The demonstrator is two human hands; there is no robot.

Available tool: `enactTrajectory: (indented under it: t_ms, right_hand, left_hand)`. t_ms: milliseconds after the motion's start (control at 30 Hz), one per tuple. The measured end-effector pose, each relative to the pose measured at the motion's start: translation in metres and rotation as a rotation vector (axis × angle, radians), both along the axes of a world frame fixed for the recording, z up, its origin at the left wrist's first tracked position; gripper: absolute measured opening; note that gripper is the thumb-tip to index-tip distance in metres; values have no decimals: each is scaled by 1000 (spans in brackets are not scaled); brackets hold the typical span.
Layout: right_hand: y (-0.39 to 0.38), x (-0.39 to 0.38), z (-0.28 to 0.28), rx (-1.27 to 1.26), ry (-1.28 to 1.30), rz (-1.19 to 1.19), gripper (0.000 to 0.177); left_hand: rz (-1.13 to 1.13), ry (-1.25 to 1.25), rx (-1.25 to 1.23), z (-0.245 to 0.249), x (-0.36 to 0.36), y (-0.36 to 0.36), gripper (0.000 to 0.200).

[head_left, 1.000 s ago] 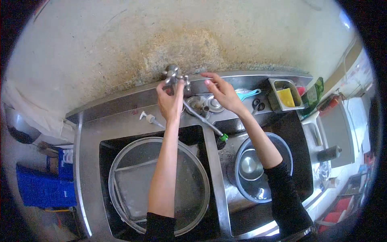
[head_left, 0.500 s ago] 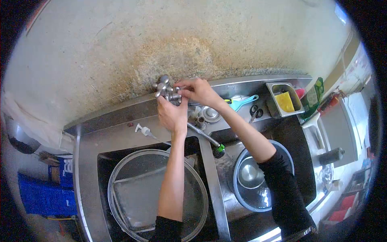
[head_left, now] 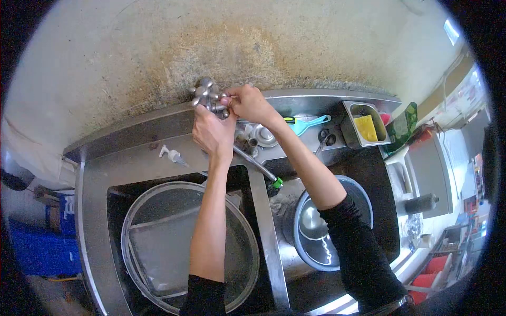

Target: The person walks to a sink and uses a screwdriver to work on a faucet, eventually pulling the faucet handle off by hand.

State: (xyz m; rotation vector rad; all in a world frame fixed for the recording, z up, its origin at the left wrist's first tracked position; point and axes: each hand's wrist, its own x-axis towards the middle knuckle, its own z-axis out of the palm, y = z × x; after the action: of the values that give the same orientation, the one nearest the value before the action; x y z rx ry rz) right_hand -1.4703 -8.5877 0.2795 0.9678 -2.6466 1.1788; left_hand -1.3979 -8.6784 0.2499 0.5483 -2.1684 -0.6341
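Both hands are at a bunch of shiny metal pieces with rounded knobs [head_left: 204,95], close to the wall above the back ledge of the sink. My left hand [head_left: 213,131] is closed around its lower side. From the right, my right hand [head_left: 250,105] pinches at one of the knobs, with its fingertips close to the left thumb. The exact kind of the metal pieces cannot be made out. Just below the hands, a metal tap spout [head_left: 255,163] with a green end slants down over the sink divider. A round metal lid [head_left: 263,136] lies on the ledge beside it.
A large round tub [head_left: 126,237] stands in the left basin and a grey-blue basin [head_left: 369,210] with water in the right one. Along the ledge are a white pump nozzle [head_left: 171,154], a light-blue handled tool [head_left: 311,124], scissors [head_left: 326,138] and a metal container [head_left: 350,129] holding a yellow sponge [head_left: 366,128].
The whole view has shifted, so the sink appears further left and slightly higher. Both hands stay at the knobbed metal bunch, with a small change in the right fingers' position.
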Motion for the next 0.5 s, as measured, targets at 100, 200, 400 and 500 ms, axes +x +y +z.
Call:
enactTrajectory:
  t_ms: [100,200,400,500]
  right_hand:
    - [-1,0,0,5,-28,-9,21]
    - [-3,4,1,4,-22,-25,22]
    - [-2,10,9,0,-157,-63,23]
    - [-5,12,5,8,-185,-102,26]
  left_hand:
    - [5,38,12,-2,-3,0,55]
    - [22,74,45,-1,-3,1,56]
    - [26,-10,89,5,0,3,57]
    - [26,2,70,1,-1,2,57]
